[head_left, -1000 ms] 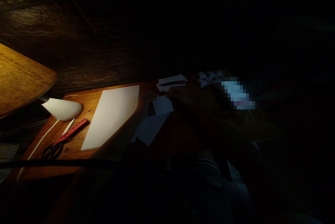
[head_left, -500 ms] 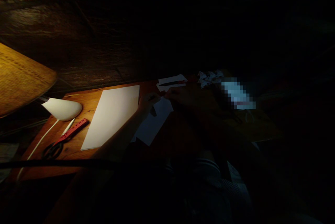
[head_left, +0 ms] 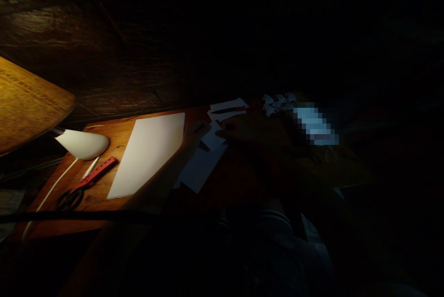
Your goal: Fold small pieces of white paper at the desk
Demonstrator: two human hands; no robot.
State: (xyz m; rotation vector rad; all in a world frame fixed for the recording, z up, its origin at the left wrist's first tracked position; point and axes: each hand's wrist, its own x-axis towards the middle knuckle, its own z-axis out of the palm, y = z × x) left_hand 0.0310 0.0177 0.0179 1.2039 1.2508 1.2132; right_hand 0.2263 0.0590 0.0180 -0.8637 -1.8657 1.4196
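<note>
In dim lamplight, a small white paper (head_left: 212, 139) sits between a person's two hands over a wooden desk (head_left: 121, 126), near its far edge. The right hand (head_left: 237, 129) is closed on the paper's right side, thumb across its face; the left hand (head_left: 197, 131) is at its left edge, too shadowed to tell whether its fingers grip.

The paper slants, one corner pointing away toward the dark wall (head_left: 138, 65), another down over a larger white sheet (head_left: 204, 167); with its edges partly covered, its long axis cannot be told. The sheet beneath runs lengthwise from near left to far right. To the left lies a broad white paper stack (head_left: 149, 156), its long axis leading away from the person. Beyond the hands, a red-ended dark tool (head_left: 227, 110) lies crosswise on more papers (head_left: 227, 103).
</note>
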